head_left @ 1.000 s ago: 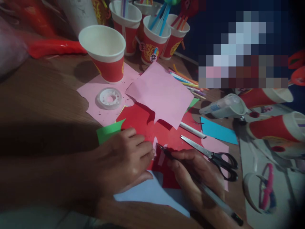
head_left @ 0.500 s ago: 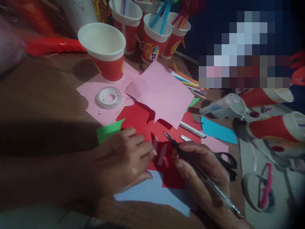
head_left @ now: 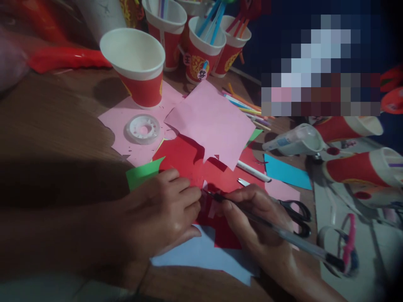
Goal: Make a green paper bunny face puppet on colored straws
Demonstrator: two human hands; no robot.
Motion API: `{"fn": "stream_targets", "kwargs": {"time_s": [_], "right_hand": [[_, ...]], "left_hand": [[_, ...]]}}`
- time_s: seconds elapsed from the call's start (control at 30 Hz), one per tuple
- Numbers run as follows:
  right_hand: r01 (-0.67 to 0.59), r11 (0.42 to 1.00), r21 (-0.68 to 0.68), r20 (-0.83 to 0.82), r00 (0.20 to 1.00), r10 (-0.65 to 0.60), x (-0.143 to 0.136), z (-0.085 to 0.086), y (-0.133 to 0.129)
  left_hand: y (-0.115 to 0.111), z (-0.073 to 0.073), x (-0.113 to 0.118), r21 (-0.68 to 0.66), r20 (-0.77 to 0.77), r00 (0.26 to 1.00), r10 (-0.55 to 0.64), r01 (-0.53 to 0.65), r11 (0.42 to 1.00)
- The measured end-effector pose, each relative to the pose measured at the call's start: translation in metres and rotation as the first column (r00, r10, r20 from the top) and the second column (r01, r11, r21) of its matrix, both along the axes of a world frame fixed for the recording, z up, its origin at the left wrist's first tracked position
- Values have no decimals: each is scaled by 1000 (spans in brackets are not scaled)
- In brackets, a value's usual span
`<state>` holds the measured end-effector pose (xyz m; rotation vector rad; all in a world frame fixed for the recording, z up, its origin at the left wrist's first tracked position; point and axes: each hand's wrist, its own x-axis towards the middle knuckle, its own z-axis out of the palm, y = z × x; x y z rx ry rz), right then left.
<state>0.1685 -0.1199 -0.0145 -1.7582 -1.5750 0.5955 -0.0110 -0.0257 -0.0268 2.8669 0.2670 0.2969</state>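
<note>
My right hand (head_left: pixel 256 214) pinches a clear-barrelled ballpoint pen (head_left: pixel 283 235), its tip down by the fingertips of my left hand. My left hand (head_left: pixel 168 209) is curled and lies on the red paper (head_left: pixel 185 157), its fingertips against a small pink paper strip (head_left: pixel 205 184) that they partly hide. A second small pink strip (head_left: pixel 214 209) lies on the red paper between my hands. Pale blue paper (head_left: pixel 201 256) lies under both hands. Black-handled scissors (head_left: pixel 304 209) are beneath my right hand, with the blade tip showing.
A red and white paper cup (head_left: pixel 145 90) and a tape roll (head_left: pixel 143 129) stand on pink paper. A larger pink sheet (head_left: pixel 210 121) overlaps the red one. Behind are several cups with straws (head_left: pixel 206 54). A blue paper piece (head_left: pixel 286 171) and tipped cups (head_left: pixel 355 167) lie to the right.
My right hand has moved left with the pen, bringing its tip down to the small pink strip at my left fingertips. My left hand has stayed nearly in place.
</note>
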Motion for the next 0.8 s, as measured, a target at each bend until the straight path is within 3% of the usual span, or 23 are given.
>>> {"fn": "stream_targets", "kwargs": {"time_s": [0.23,0.47,0.63,0.8], "right_hand": [[-42,999,-16,-7,999,42,0,-2,3],[-59,996,64,128,991,50,-1,-3,6],[-79,997,15,143,987,76,-2,-3,6],[-76,995,57,128,989,68,-2,-2,5]], "left_hand": [[-2,-1,1,-33,10,999,37,-37,999],[-2,-1,1,-31,-13,999,34,-34,999],[-2,-1,1,-22,2,1000,23,-23,999],[-2,-2,1,-12,-3,999,32,-32,999]]}}
